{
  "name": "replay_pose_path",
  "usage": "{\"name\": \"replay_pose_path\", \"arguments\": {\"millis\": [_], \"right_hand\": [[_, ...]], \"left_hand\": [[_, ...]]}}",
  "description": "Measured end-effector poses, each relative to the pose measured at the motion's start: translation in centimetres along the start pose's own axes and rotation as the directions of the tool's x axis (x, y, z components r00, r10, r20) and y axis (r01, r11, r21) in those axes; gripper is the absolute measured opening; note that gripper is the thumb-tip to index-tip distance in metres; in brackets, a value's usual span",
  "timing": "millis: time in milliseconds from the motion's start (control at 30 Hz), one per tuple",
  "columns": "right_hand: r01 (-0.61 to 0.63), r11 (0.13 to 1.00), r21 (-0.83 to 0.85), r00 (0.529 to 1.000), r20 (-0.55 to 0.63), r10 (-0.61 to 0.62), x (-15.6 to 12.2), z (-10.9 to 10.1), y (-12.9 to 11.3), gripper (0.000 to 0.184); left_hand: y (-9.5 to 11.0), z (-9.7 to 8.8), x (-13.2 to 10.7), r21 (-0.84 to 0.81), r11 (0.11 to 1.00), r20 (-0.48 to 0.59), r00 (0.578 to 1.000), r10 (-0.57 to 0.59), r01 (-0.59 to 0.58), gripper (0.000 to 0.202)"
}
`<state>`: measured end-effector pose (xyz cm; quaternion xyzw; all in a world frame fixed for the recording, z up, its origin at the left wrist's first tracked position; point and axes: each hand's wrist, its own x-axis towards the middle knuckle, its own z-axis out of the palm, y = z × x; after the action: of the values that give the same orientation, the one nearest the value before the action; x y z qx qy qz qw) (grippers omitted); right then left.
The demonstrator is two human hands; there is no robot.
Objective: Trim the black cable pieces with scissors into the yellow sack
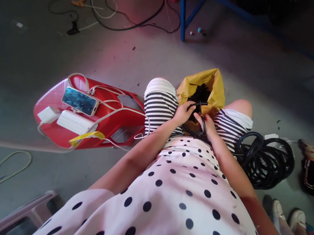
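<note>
I sit with a yellow bag (pixel 214 83) full of small black parts (pixel 200 92) between my knees. My left hand (pixel 183 112) is closed on a thin black cable (pixel 197 104) that loops over the bag's mouth. My right hand (pixel 205 123) pinches the same black cable close beside it, just below the bag. Both hands rest over my striped shorts, fingers curled.
A red plastic stool (pixel 51 116) on my left carries a phone (pixel 80 101), a white power bank (pixel 73 121) and white leads. A coil of thick black cable (pixel 264 159) lies to my right. Another person's shoes (pixel 285 215) show lower right. Loose wires and a blue metal frame (pixel 183 13) lie ahead.
</note>
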<state>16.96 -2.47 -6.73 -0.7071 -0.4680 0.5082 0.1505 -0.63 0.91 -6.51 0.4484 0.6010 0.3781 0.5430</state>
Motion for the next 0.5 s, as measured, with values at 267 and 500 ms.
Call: {"name": "replay_pose_path", "arguments": {"millis": [267, 500], "right_hand": [[-0.014, 0.999, -0.044, 0.999, 0.036, 0.016, 0.4, -0.7, -0.2, 0.062], [0.046, 0.983, -0.178, 0.999, 0.020, -0.043, 0.9, -0.4, 0.1, 0.063]], "left_hand": [[-1.1, -0.6, 0.6, 0.229, 0.967, 0.206, 0.976, 0.064, -0.112, 0.020], [-2.7, -1.2, 1.6, 0.322, 0.926, 0.316, 0.944, 0.091, -0.197, 0.029]]}}
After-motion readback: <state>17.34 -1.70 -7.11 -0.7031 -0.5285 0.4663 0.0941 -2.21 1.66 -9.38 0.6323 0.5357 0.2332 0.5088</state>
